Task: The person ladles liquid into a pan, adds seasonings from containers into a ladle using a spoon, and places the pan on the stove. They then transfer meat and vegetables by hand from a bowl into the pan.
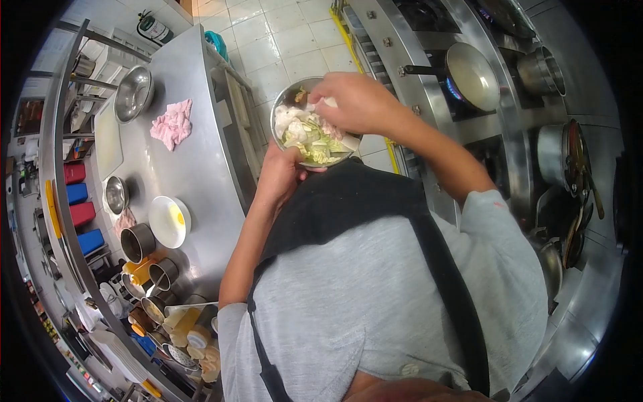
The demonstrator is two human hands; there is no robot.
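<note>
A metal bowl [276, 110] is held in front of my body, above the tiled floor. Chopped pale green cabbage [315, 142] lies in it, with whitish pieces of food [289, 119] along one side. My left hand [282, 171] grips the bowl's near left side, its thumb at the rim. Over the bowl's far right part, my right hand [353, 102] reaches in with its fingers bent together. A whitish bit shows at the fingertips, but I cannot make out what it is.
On the left, a steel counter [201, 120] carries a pink cloth [172, 124], a metal bowl [134, 94] and a white bowl with yellow contents [169, 222]. On the right, a pan [472, 77] sits over a lit burner on the stove, with pots [541, 72] nearby.
</note>
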